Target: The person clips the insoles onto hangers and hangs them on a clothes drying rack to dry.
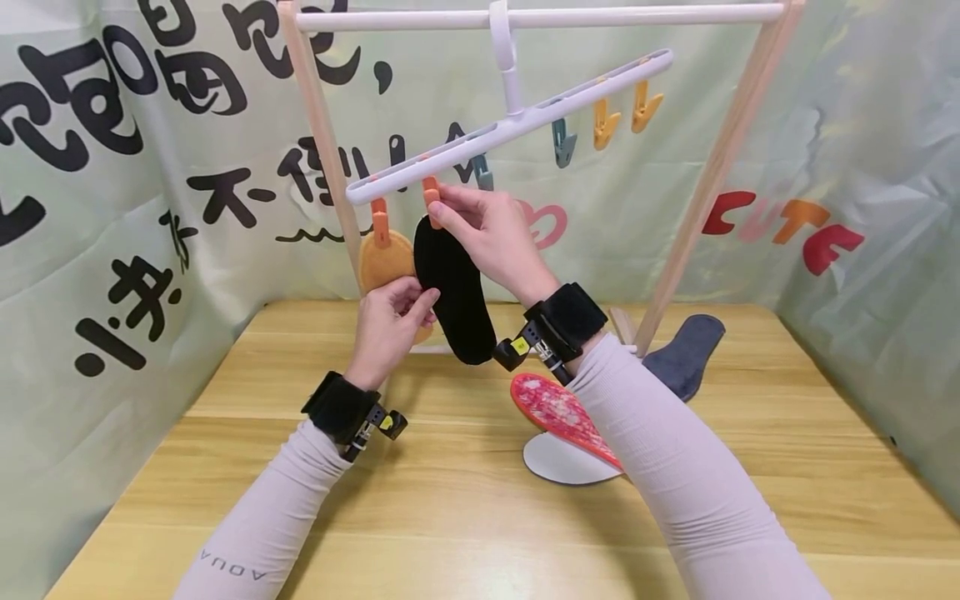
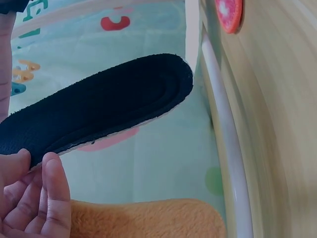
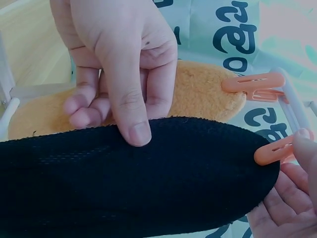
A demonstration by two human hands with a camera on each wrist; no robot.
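Note:
A black insole (image 1: 459, 304) hangs upright below the low left end of a white hanger (image 1: 517, 127). My left hand (image 1: 386, 327) pinches its left edge; the right wrist view shows the thumb on its dark face. An orange clip (image 3: 273, 150) overlaps the insole's top end. My right hand (image 1: 501, 240) pinches that clip between thumb and fingers. Just left hangs a tan fuzzy insole (image 1: 384, 265), held by a second orange clip (image 1: 380, 225) and partly hidden behind my left hand.
The hanger tilts on the rod (image 1: 645, 14) of a wooden-legged rack. Blue-grey clips (image 1: 562, 146) and yellow clips (image 1: 604, 125) hang along it. A red patterned insole (image 1: 558, 408), a white oval piece (image 1: 566, 460) and a dark grey insole (image 1: 686, 358) lie on the table.

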